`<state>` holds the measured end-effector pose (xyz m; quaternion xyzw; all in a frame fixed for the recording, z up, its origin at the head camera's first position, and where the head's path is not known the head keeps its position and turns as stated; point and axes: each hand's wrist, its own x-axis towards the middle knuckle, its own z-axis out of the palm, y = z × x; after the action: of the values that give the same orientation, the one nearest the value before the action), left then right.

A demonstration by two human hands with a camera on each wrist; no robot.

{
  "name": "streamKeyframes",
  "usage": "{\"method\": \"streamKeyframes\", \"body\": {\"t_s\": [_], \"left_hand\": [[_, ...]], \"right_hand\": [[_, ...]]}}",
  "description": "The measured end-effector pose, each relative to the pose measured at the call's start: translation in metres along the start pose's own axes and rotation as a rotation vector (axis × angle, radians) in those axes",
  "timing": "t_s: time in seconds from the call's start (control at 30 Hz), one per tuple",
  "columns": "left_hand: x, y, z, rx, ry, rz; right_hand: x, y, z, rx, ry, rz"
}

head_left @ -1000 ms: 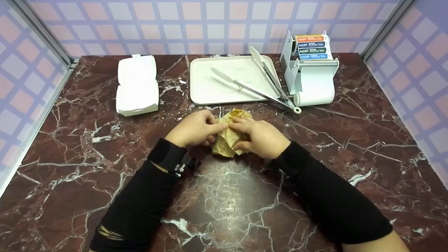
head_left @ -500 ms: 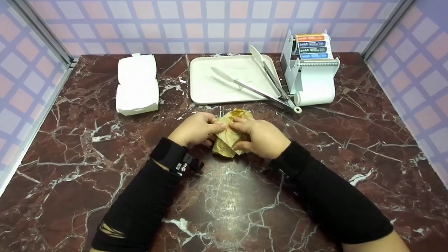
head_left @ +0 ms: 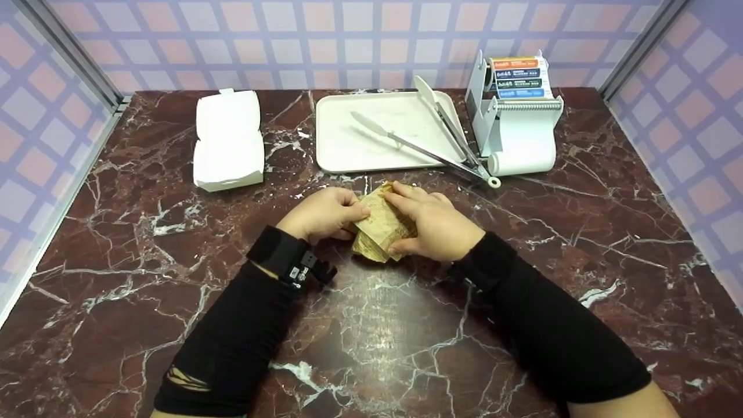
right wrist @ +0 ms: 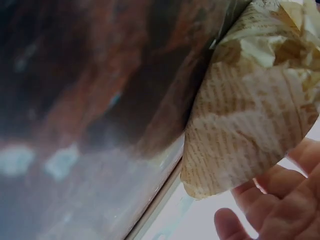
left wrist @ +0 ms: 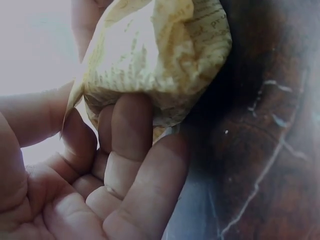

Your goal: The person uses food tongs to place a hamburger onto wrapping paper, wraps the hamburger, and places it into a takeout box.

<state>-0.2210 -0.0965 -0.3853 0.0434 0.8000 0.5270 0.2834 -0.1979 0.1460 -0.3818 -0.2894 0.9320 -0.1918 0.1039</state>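
Observation:
A bundle in tan wrapping paper (head_left: 386,223) with printed lettering lies mid-table; what is inside is hidden. My left hand (head_left: 322,215) pinches a corner of the paper's flap between thumb and forefinger. The left wrist view shows the other fingers (left wrist: 131,125) under the crumpled paper bundle (left wrist: 160,55). On the bundle's right side, my right hand (head_left: 438,223) lays fairly straight fingers along the paper, thumb near the front edge. From the right wrist, the printed paper (right wrist: 240,125) looks folded and creased, with fingers (right wrist: 260,200) beside and behind it.
Behind the hands sits a cream tray (head_left: 342,157), with metal tongs (head_left: 421,154) lying across its right part. At the back right stands a label dispenser (head_left: 511,110) holding several rolls. An opened white carton (head_left: 228,142) is at the back left.
My right fingers have shifted up along the bundle and straightened. The paper flap now lies flatter over the top, covering the yellowish spot seen earlier. My left hand keeps its pinch.

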Motion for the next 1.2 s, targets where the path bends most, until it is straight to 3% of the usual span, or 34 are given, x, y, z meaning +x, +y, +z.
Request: {"method": "streamKeyframes", "body": {"t_s": [0.2, 1.0, 1.13, 1.2], "left_hand": [[0.001, -0.001, -0.001, -0.011, -0.012, 0.009], [0.002, -0.005, -0.001, 0.018, -0.042, 0.025], [0.002, -0.005, -0.002, 0.016, -0.027, 0.018], [0.0, -0.003, -0.003, 0.069, 0.007, 0.026]], "right_hand": [[0.006, 0.005, -0.002, -0.025, -0.052, 0.017], [0.013, 0.013, -0.005, -0.065, -0.097, -0.021], [0.014, 0.011, -0.003, -0.098, -0.094, -0.019], [0.015, 0.011, -0.001, -0.113, -0.092, -0.023]]}}
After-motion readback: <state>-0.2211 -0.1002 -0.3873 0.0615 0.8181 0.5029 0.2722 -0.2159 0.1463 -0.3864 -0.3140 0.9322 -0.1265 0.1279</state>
